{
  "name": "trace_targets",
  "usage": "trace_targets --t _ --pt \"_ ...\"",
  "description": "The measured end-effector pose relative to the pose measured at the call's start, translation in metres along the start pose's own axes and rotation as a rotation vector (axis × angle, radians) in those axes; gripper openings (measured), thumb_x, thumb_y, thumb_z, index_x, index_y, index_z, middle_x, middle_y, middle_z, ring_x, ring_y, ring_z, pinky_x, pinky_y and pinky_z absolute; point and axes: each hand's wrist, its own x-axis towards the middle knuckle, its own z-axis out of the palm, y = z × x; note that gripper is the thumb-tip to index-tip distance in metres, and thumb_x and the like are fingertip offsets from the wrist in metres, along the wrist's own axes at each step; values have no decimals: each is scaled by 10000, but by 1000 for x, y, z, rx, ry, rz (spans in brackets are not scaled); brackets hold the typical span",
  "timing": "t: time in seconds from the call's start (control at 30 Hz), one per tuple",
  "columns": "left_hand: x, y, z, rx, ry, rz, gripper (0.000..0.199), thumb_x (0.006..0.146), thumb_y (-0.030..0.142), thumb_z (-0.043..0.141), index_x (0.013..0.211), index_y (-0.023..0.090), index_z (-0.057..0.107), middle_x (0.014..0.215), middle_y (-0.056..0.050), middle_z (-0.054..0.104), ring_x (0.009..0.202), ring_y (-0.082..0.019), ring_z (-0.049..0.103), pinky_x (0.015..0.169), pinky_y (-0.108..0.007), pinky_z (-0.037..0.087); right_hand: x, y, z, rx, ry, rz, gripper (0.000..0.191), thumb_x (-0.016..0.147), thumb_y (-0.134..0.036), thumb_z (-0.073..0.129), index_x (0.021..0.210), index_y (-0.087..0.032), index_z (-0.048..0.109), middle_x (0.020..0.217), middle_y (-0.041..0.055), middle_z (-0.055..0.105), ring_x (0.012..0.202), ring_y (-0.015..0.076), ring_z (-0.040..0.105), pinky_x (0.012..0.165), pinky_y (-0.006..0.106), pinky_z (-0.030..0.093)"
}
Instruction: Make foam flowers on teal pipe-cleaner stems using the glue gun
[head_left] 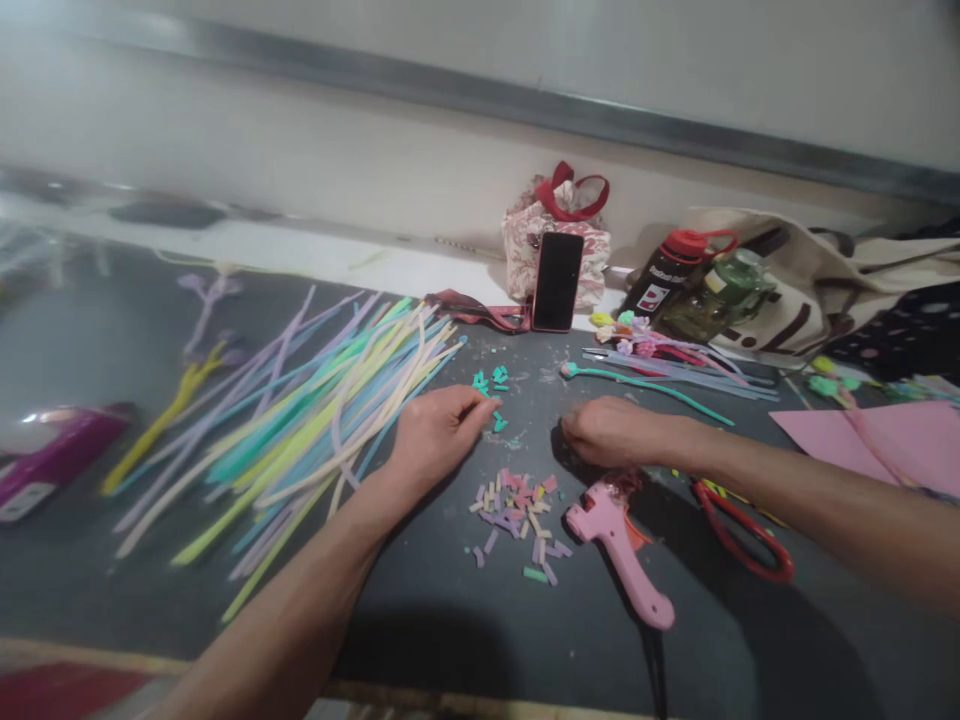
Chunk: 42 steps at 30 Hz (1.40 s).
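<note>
My left hand (439, 430) is in a pinch, its fingertips beside a small cluster of teal pipe cleaner pieces (499, 376). Whatever it may hold is too small to make out. My right hand (607, 430) is curled closed low over the table, and its fingers hide anything inside. Just behind it lies a teal pipe cleaner stem (652, 381) with a knobbed end. A pink hot glue gun (622, 555) rests in front of my right hand. Between my forearms are cut pastel pipe cleaner pieces (517, 515).
Long pastel pipe cleaners (300, 420) spread at left, near a yellow branched stem (176, 415) and a purple object (60, 465). Red-handled scissors (742, 540) lie under my right forearm. Behind stand a phone (558, 280), a patterned bag (521, 245) and a dark bottle (664, 275).
</note>
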Motion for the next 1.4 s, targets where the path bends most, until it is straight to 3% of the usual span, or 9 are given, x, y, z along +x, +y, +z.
trace_targets --t 0.17,0.27,0.47,0.73,0.87,0.97,1.2,1.4 --pt "0 1 -2 -4 9 2 329 823 400 440 645 183 612 623 10 627 576 -108 539 558 -206 329 -14 39 -15 30 85 134 156 757 -155 463 760 -116 614 724 62 643 664 159 580 581 251 392" --pt "0 1 -2 11 13 1 339 824 407 437 636 181 605 616 10 620 576 -109 539 557 -208 327 -30 56 -21 109 77 141 237 782 -180 375 816 -129 604 662 22 642 593 129 588 523 203 380" --pt "0 0 1 13 -17 -10 334 822 415 442 644 187 608 609 18 615 583 -108 544 567 -209 328 -33 33 -7 124 -4 7 183 738 -222 472 780 -185 646 693 -4 665 603 119 580 525 195 349" --pt "0 0 1 19 -18 -26 332 819 405 447 631 187 610 603 15 620 572 -106 540 558 -208 329 -20 8 -2 -84 -67 -10 210 721 -185 479 751 -129 679 749 143 688 652 204 611 490 265 262" --pt "0 1 -1 7 -28 -20 325 824 392 432 649 189 618 634 7 638 584 -112 547 557 -209 335 -14 5 -4 -121 -98 -31 222 710 -174 477 751 -120 689 725 154 689 629 201 607 487 269 253" --pt "0 1 -2 11 -19 -6 320 825 385 429 659 193 623 646 6 642 597 -115 553 565 -210 341 -10 11 -8 -112 -95 -32 193 661 -175 508 718 -136 688 697 125 687 610 191 589 492 265 253" --pt "1 1 -5 16 26 -2 318 816 397 448 647 189 620 619 14 631 579 -110 548 556 -209 334 -26 58 -21 2 -8 67 214 731 -177 449 785 -140 652 679 34 658 575 135 550 502 220 305" --pt "0 3 -5 -5 1 -12 323 812 394 440 636 187 614 627 10 631 584 -111 545 564 -208 344 -29 48 -9 32 -13 26 159 810 -234 499 790 -150 632 743 4 641 661 130 566 603 244 395"
